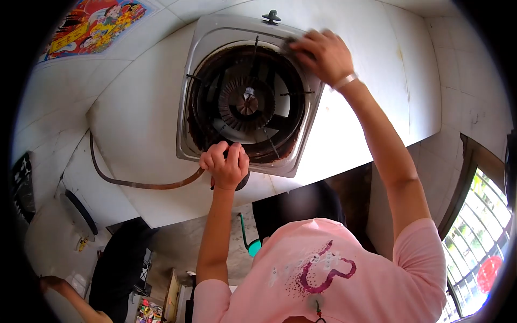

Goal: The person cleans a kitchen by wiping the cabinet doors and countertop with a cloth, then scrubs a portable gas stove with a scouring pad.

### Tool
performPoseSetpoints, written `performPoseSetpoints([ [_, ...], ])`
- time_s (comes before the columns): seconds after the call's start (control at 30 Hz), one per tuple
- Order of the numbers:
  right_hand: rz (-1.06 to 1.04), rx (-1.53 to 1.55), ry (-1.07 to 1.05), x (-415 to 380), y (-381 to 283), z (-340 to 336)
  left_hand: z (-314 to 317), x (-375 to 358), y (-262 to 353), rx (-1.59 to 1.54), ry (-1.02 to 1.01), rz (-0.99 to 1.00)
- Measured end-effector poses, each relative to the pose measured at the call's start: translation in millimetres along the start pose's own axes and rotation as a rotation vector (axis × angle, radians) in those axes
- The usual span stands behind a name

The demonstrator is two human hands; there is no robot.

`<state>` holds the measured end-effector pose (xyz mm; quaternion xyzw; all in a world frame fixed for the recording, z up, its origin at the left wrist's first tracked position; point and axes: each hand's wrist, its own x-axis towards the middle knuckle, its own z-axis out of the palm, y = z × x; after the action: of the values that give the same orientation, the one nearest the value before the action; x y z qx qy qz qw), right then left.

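A single-burner gas stove [299,167] with a metal top lies on the white counter, its round burner opening browned and stained. Inside sit the finned burner head [247,102] and thin pan-support prongs. At the stove's near edge, my left hand [226,164] is closed with curled fingers gripping the front rim; a black part shows partly behind it. My right hand [326,56] is at the far right corner of the stove top, closed on a dark scouring pad [291,46] that is mostly covered by blurred fingers.
A brown gas hose [145,185] runs from the stove across the counter [140,118]. A black knob-like piece [271,16] stands behind the stove. At lower left, another person's arm [75,296] is beside a large round lid-like surface. A barred window [479,231] is at right.
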<state>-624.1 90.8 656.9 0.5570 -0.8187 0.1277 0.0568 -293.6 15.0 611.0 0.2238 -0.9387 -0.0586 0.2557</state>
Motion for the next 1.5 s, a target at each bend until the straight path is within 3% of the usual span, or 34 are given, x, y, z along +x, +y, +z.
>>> performPoseSetpoints([
  [0.17, -0.248, 0.114, -0.029, 83, -22, 22, 0, -3, -2, -0.001, -0.011, 0.017],
  [0.43, -0.062, 0.045, -0.329, -43, 29, -25, 4, -8, -3, -0.04, 0.016, 0.002],
  [0.5, -0.009, 0.027, -0.261, -34, 25, -18, 3, -8, -4, -0.043, 0.008, 0.012],
  [0.63, -0.13, 0.071, -0.074, 45, 14, 11, 2, -7, -5, -0.026, 0.015, 0.029],
  [0.73, -0.109, -0.045, -0.089, 69, 23, 16, 3, -6, -4, -0.016, 0.024, 0.028],
  [0.8, 0.058, -0.265, -0.308, 33, 66, 16, 3, -7, -5, -0.027, 0.025, 0.023],
  [0.87, 0.302, -0.121, -0.66, -14, 109, -7, 4, -8, -6, -0.061, 0.038, 0.032],
  [0.93, 0.251, -0.015, -0.373, -74, 116, -23, 5, -10, -7, -0.076, 0.054, 0.044],
  [0.97, 0.244, -0.022, -0.372, -77, 112, -30, 7, -10, -7, -0.074, 0.064, 0.056],
  [1.03, 0.288, 0.156, -0.04, -81, 103, -37, 6, -9, -7, -0.073, 0.06, 0.057],
  [1.07, 0.29, 0.16, -0.04, -68, 93, -38, 5, -8, -7, -0.069, 0.058, 0.064],
  [1.13, -0.003, 0.221, 0.004, -35, 67, -30, 5, -7, -7, -0.064, 0.053, 0.067],
  [1.2, -0.049, 0.222, -0.098, -2, 50, -7, 3, -8, -6, -0.059, 0.051, 0.07],
  [1.27, -0.202, 0.205, -0.095, 41, 34, 8, 3, -7, -4, -0.045, 0.039, 0.05],
  [1.4, -0.308, 0.285, -0.107, 114, -6, 27, 2, -6, -4, -0.036, 0.052, 0.042],
  [1.5, -0.39, 0.289, -0.203, 118, -11, 22, 6, -10, -5, -0.081, 0.082, 0.036],
])
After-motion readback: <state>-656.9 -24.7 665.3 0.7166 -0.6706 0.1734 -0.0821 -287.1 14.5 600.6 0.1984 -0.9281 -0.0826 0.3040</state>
